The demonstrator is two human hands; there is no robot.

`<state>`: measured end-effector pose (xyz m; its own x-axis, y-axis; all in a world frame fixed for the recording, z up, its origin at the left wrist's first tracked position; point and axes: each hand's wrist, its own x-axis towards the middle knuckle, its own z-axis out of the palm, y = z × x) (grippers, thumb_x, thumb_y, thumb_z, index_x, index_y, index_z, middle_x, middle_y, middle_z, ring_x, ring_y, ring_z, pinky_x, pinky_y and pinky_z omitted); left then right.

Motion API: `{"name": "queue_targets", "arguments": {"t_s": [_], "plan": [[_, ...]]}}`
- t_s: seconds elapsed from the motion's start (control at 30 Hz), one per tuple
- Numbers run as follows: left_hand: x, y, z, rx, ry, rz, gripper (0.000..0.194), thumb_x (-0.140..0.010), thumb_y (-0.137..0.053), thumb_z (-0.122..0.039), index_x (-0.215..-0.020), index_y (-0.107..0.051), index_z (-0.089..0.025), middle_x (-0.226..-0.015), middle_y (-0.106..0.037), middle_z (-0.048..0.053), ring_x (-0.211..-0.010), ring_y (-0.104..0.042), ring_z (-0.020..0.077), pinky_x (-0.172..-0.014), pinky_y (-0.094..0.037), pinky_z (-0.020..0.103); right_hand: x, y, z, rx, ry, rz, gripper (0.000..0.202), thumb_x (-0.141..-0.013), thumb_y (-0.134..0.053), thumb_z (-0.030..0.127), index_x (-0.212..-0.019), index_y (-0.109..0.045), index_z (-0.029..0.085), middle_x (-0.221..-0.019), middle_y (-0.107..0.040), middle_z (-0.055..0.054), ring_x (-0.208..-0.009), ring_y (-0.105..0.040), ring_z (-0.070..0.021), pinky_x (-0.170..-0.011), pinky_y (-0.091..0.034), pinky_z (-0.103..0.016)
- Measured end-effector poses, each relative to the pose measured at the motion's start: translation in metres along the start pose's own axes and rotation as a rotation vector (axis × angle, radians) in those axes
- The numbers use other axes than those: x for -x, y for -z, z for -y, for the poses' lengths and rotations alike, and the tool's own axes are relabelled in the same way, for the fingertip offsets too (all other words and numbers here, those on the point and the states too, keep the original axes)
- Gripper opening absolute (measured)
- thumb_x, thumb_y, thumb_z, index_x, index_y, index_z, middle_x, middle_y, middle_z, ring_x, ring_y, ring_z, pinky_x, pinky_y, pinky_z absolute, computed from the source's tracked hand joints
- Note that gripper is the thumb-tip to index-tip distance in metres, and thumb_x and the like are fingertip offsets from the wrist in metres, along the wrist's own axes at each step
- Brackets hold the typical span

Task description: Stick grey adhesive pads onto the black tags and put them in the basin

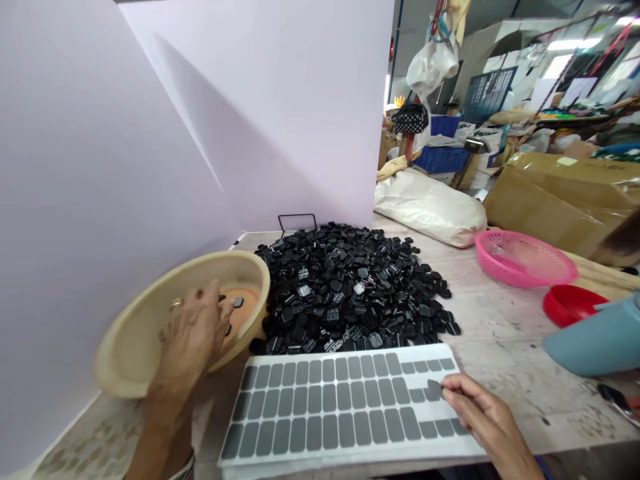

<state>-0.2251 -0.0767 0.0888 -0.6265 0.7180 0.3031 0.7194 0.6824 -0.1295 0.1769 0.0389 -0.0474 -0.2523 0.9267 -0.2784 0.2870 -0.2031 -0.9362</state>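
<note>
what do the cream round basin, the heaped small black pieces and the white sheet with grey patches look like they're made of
Cream round basin: probably plastic, smooth, with a thick rounded rim.
Small black pieces: likely moulded plastic, given slots and glossy highlights.
White sheet: thin and flat, perhaps paper or film.
Grey rounded patches: matte, even; film or foam, can't tell.

We find the white sheet [415, 382] flat, printed face up, with three rows of grey stickers [343, 395]: upright rounded rectangles along most of its length, shorter patches toward its right end, where bare backing shows. We note one loose grey sticker [434, 389] raised and tilted over that end. Left of the sheet, we record a round cream basin [135, 327] holding a few small dark pieces [239, 302], one with a greyish face.
</note>
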Motion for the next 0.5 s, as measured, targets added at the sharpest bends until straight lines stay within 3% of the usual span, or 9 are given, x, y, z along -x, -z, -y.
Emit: {"name": "queue_targets", "arguments": {"t_s": [0.07, 0.17, 0.23, 0.33, 0.5], "plan": [[0.000, -0.005, -0.004, -0.014, -0.033, -0.048, 0.042, -0.090, -0.036, -0.037, -0.115, -0.056, -0.010, -0.104, -0.057, 0.020, -0.095, -0.052, 0.0361, -0.076, -0.044, 0.044, 0.000, -0.001, -0.001, 0.002, 0.000, -0.012, 0.036, -0.069, -0.062, 0.055, -0.080, -0.066, 0.021, -0.054, -0.043, 0.003, -0.049, -0.035, -0.0111, -0.046, -0.029, -0.024], [0.001, -0.013, -0.033, 0.223, -0.163, -0.107, 0.034, -0.091, -0.035, -0.030, -0.112, -0.056, -0.013, -0.107, -0.059, 0.014, -0.098, -0.053, 0.0286, -0.088, -0.041, 0.040, 0.000, -0.003, -0.001, 0.000, 0.012, -0.034, 0.035, -0.068, -0.063, 0.053, -0.081, -0.066, 0.021, -0.056, -0.047, 0.003, -0.051, -0.038, -0.0116, -0.047, -0.031, -0.023], [0.002, -0.020, -0.059, 0.390, -0.267, -0.067, 0.032, -0.093, -0.033, -0.024, -0.114, -0.055, -0.015, -0.108, -0.060, 0.010, -0.097, -0.054, 0.0233, -0.090, -0.041, 0.034, 0.000, -0.005, 0.001, 0.007, 0.022, -0.031, 0.035, -0.069, -0.062, 0.054, -0.082, -0.067, 0.022, -0.057, -0.049, 0.003, -0.051, -0.038, -0.0117, -0.047, -0.032, -0.023], [-0.002, -0.040, -0.093, 0.431, -0.399, 0.049, 0.036, -0.090, -0.034, -0.014, -0.121, -0.051, -0.015, -0.111, -0.058, 0.011, -0.101, -0.051, 0.0240, -0.089, -0.042, 0.036, 0.002, -0.007, 0.005, 0.039, 0.038, -0.009, 0.037, -0.069, -0.060, 0.055, -0.083, -0.067, 0.021, -0.058, -0.049, 0.002, -0.051, -0.038, -0.0122, -0.047, -0.032, -0.024], [-0.012, -0.076, -0.113, 0.444, -0.415, 0.097, 0.037, -0.078, -0.034, 0.001, -0.104, -0.059, -0.010, -0.100, -0.058, 0.016, -0.095, -0.051, 0.0281, -0.083, -0.044, 0.042, 0.005, -0.008, 0.009, 0.068, 0.095, -0.010, 0.038, -0.071, -0.057, 0.057, -0.079, -0.067, 0.021, -0.058, -0.051, 0.002, -0.052, -0.042, -0.0132, -0.049, -0.035, -0.024]]}}
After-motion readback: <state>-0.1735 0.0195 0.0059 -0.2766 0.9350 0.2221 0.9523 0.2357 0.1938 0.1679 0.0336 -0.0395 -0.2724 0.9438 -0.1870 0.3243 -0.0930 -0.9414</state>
